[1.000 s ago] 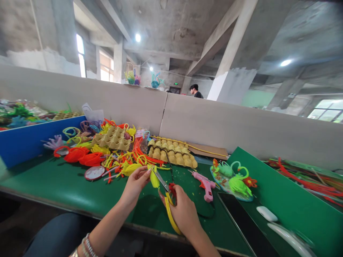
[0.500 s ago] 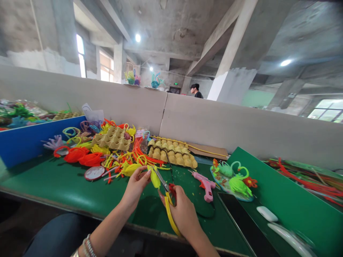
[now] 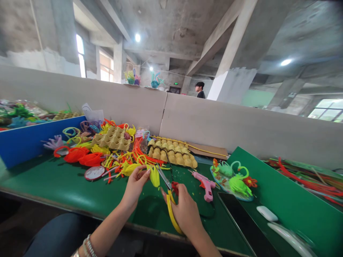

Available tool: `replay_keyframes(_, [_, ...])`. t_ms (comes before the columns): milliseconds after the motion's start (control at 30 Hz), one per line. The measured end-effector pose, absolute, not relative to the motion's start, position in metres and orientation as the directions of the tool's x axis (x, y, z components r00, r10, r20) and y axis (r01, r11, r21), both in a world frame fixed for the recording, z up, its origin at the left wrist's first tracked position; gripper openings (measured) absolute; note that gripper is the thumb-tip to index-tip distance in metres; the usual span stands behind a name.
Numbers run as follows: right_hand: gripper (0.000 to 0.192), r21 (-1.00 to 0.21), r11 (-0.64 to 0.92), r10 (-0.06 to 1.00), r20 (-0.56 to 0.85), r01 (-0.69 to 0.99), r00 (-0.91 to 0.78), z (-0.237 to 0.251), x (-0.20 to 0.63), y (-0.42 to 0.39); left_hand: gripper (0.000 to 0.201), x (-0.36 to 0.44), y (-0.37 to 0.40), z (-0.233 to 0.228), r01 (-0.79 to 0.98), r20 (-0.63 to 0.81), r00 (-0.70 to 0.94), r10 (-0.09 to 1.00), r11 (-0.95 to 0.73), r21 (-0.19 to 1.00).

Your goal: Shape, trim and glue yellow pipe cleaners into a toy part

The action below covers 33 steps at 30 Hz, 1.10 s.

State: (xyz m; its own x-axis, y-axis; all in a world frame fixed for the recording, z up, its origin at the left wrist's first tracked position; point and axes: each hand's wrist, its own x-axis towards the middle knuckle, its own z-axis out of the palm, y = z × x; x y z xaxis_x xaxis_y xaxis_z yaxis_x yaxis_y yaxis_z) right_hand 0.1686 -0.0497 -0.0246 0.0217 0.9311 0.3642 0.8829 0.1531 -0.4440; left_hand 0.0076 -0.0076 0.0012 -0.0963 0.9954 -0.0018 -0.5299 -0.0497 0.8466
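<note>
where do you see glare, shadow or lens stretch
Head view: a ceiling lamp and a left-hand window glare white; head view: soft shadow on the green table below the yellow bundle; head view: the phone looks stretched toward the bottom.

Forward and down the camera looked from the wearer's head, left hand (image 3: 137, 184) and right hand (image 3: 185, 210) close, tabletop (image 3: 66, 189) below, divider (image 3: 203, 119) ahead, ceiling (image 3: 166, 32) high beyond!
</note>
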Motion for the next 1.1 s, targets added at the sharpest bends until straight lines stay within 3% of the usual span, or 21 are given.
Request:
replay_keyframes(367, [0.025,-0.451,0.148,0.947,0.32,0.88,0.005,-0.025,0.165,-0.051,0.039,0.007,-0.007,-0.002,-0.428,0.047,-0.162,0.986,-0.113,0.897])
replay_keyframes(733, [0.027,-0.378,0.11,0.956,0.293,0.919,0.006,-0.025,0.162,-0.05,0.039,0.011,-0.008,-0.009,-0.457,0.019,-0.154,0.988,-0.089,0.885])
replay_keyframes(1100, [0.027,-0.38,0.108,0.959,0.284,0.919,0.005,-0.024,0.162,-0.051,0.039,0.011,-0.008,-0.008,-0.458,0.023,-0.16,0.987,-0.094,0.884])
